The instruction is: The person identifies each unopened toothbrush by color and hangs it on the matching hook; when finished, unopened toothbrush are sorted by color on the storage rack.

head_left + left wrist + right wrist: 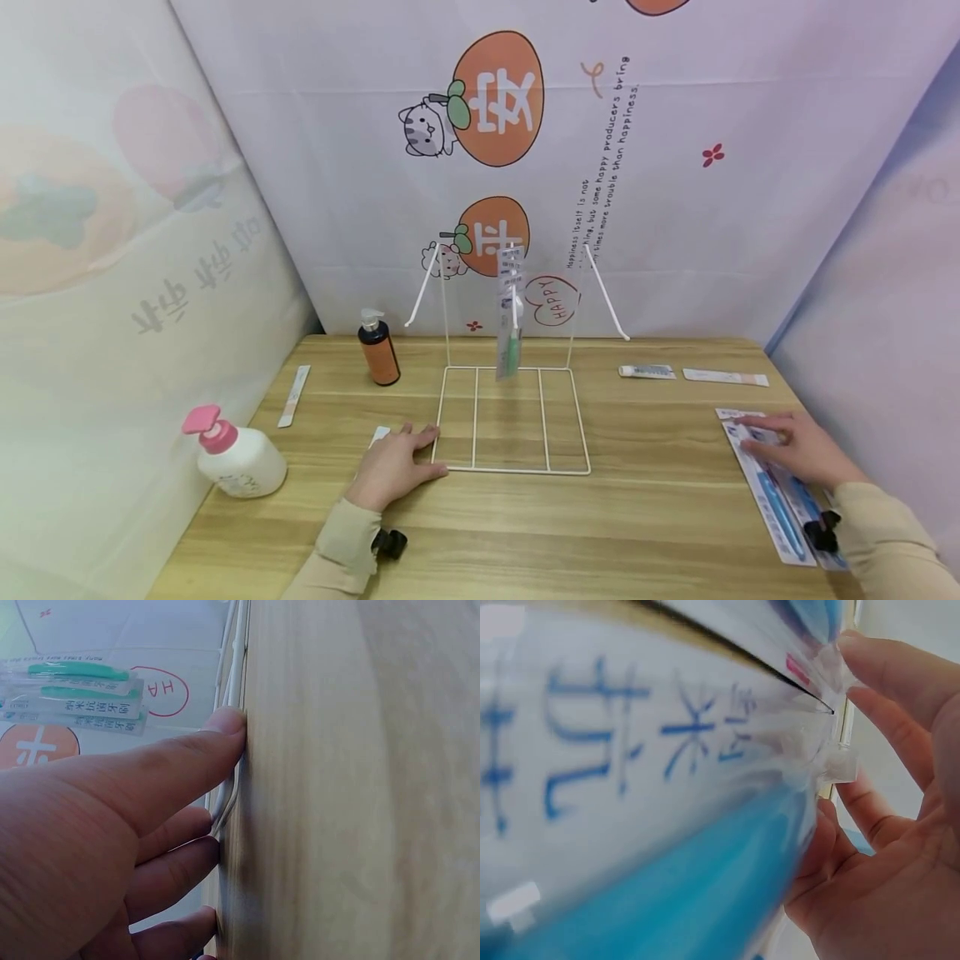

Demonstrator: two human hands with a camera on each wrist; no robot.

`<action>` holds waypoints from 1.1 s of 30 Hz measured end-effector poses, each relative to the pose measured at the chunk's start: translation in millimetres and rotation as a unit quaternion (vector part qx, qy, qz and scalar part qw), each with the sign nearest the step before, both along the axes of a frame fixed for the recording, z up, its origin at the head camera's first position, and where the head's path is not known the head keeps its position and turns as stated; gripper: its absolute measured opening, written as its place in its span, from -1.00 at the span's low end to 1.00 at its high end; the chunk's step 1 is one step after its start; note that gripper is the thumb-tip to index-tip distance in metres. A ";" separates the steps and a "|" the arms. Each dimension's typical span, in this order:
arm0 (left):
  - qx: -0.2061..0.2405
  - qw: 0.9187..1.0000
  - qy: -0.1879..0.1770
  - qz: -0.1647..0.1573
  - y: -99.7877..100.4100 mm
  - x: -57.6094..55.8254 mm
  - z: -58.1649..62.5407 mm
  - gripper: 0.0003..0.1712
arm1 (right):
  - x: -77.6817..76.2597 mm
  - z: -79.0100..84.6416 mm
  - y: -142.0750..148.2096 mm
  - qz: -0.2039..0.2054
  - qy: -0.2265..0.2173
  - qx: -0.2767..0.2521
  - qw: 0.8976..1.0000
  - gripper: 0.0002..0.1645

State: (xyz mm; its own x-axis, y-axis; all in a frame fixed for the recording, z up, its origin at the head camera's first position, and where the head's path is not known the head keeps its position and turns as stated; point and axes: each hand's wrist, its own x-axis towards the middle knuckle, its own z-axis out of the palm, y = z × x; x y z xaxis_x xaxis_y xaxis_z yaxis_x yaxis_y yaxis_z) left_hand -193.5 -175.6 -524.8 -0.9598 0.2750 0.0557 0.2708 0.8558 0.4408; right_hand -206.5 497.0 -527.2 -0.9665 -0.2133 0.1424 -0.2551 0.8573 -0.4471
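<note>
My left hand rests at the front left corner of a white wire rack. In the left wrist view its thumb presses on the wire, with the other fingertips beside it at the tabletop. Packaged green toothbrushes hang from the rack's middle hook. At the right, my right hand lies over the far end of packaged blue toothbrushes on the table. Its fingertips touch the clear plastic, which puckers near them in the right wrist view; no firm grip shows.
A dark pump bottle stands at the back left, and a white pump bottle with a pink top nearer. A small tube and slim white packets lie at the back right. Another packet lies left. Two side hooks stick out from the rack.
</note>
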 end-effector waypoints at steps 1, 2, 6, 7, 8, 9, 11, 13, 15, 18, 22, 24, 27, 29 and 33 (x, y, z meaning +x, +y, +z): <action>0.000 1.000 -0.001 0.000 0.0 0.0 0.0 -0.18 | 0.5 0.2 -0.3 -0.004 0.001 -0.005 1.000 -0.48; 0.000 1.000 -0.001 0.001 0.0 0.0 -0.1 -0.18 | 0.9 0.5 -0.4 -0.008 0.006 -0.008 1.000 -0.49; 0.000 1.000 -0.004 0.001 0.6 0.5 0.5 -0.18 | 3.6 4.2 -1.7 -0.029 0.010 -0.029 0.999 -0.51; -0.001 1.000 -0.003 0.002 0.7 0.6 0.6 -0.18 | 4.0 4.7 -1.9 -0.034 0.011 -0.032 0.999 -0.51; -0.002 1.000 -0.003 0.002 0.8 0.7 0.7 -0.18 | 4.2 4.9 -2.0 -0.039 0.007 -0.032 0.999 -0.50; -0.002 1.000 -0.001 0.001 0.9 0.8 0.8 -0.19 | 4.4 4.7 -2.1 -0.043 0.002 -0.032 0.999 -0.49; -0.002 1.000 0.001 0.001 1.1 0.9 1.2 -0.19 | 4.3 3.1 -1.5 -0.039 -0.006 -0.025 0.999 -0.45; -0.002 1.000 0.002 -0.001 1.3 1.2 1.7 -0.19 | 4.0 1.4 -0.8 -0.036 -0.018 -0.014 0.999 -0.40; 0.000 1.000 0.001 -0.001 1.5 1.4 2.2 -0.20 | 3.7 0.7 -0.1 -0.031 -0.031 -0.004 0.999 -0.36; 0.001 1.000 -0.001 0.000 1.8 1.8 2.5 -0.20 | 2.5 0.3 1.0 -0.032 -0.040 0.006 0.999 -0.33; 0.001 1.000 -0.006 0.001 1.5 2.2 2.2 -0.19 | 2.1 -0.5 1.5 -0.031 -0.030 0.007 0.999 -0.36; 0.000 1.000 -0.007 0.001 1.6 2.3 2.0 -0.18 | 3.4 0.0 1.3 -0.033 -0.027 0.003 0.999 -0.36; -0.002 1.000 -0.002 0.001 1.8 2.1 1.9 -0.19 | 6.2 3.5 -1.0 -0.058 -0.018 -0.008 0.998 -0.34; -0.002 1.000 0.002 0.001 1.9 1.9 2.3 -0.19 | 8.2 9.3 -4.6 -0.070 -0.017 -0.023 0.997 -0.31; 0.001 1.000 0.002 0.002 1.6 1.6 2.8 -0.19 | 8.9 23.9 -15.9 -0.086 0.019 -0.055 0.995 -0.34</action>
State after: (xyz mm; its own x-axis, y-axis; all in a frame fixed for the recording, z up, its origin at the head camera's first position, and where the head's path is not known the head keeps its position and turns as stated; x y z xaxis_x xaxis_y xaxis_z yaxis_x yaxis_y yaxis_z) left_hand -191.9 -173.9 -522.0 -0.9605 0.2716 0.0602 0.2696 0.8555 0.4422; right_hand -197.6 481.1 -503.3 -0.9807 -0.0264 0.1935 -0.1276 0.8367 -0.5327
